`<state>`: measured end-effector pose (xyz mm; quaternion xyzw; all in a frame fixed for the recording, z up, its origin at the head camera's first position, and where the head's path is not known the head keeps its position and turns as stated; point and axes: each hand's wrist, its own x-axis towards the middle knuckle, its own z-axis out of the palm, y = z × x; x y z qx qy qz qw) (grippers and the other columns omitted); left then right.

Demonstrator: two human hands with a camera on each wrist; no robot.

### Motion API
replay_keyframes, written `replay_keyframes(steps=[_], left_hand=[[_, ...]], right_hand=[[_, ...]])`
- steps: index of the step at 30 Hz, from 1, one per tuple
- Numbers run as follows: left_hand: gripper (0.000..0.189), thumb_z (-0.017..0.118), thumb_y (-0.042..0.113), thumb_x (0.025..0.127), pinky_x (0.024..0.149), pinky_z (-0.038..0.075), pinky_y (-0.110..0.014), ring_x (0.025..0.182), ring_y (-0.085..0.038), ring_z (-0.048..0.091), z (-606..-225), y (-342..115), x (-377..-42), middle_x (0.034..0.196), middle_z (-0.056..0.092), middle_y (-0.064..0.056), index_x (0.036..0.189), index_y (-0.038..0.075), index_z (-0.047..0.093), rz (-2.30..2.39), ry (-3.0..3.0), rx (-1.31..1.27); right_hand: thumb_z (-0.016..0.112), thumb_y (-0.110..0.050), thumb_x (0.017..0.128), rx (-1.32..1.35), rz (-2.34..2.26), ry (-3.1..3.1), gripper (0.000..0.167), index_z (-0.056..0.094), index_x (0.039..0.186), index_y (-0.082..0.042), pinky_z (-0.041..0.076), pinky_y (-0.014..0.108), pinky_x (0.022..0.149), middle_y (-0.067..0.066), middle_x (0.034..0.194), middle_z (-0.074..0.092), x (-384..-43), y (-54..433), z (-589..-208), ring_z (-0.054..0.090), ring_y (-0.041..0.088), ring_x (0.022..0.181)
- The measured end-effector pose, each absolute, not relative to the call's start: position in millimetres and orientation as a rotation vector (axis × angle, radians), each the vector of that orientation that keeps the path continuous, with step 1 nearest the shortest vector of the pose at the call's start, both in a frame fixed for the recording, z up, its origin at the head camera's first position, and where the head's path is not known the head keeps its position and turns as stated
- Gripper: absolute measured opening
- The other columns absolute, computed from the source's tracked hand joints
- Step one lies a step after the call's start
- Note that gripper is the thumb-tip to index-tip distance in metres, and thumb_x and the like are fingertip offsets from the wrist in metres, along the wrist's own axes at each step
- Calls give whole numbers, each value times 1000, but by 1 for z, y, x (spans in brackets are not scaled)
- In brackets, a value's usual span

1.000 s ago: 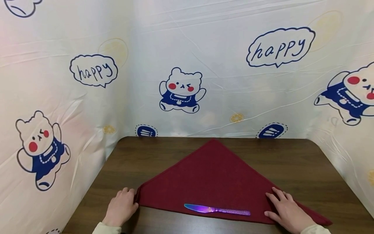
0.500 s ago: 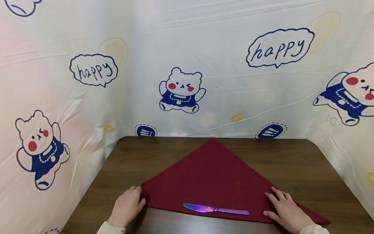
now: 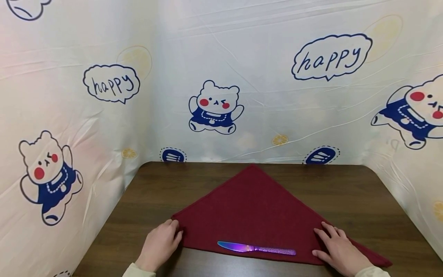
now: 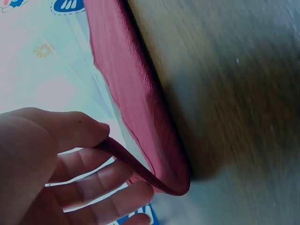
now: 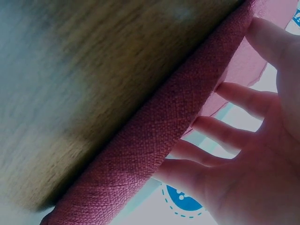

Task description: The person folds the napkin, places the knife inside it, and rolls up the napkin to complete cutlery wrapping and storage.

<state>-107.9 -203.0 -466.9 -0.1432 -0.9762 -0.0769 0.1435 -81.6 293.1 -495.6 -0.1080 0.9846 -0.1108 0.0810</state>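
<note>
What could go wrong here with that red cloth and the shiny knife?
The knife lies loose near the close edge of the cloth, so a tug might shift it or tip it off.

The left hand pinches the cloth's left end while the right hand only rests spread fingers on the other side, so pulling could skew or wrinkle it.

The right corner extends past the right hand, unheld, and might bunch up.

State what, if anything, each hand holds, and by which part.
The left grip pinches the red cloth by its left end; the right grip rests on its right part, holding nothing.
</note>
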Motion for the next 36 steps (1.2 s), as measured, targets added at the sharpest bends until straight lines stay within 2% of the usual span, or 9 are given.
replay_keyframes(steps=[12,27,36], left_hand=[[30,74,19,81,48,39,-32,55,-18,54,-469,-188,-109,64,48,4,67,17,46,-214,-2728,-478],[29,72,15,83,48,37,-25,51,-10,45,-473,-172,-108,65,44,6,69,16,47,-343,-2721,-538],[24,71,15,85,48,40,-26,53,-10,49,-471,-157,-104,65,47,5,72,15,51,-380,-2744,-567]], right_hand=[[67,-51,82,-327,-344,2949,65,60,125,-3,47,60,87,27,134,49,-81,294,-496,51,49,111],[68,-50,81,-318,-347,2937,64,60,125,-3,47,60,86,27,134,49,-83,293,-497,51,49,110],[67,-51,81,-300,-344,2916,65,60,125,-3,47,61,86,27,135,49,-84,294,-497,50,50,111]])
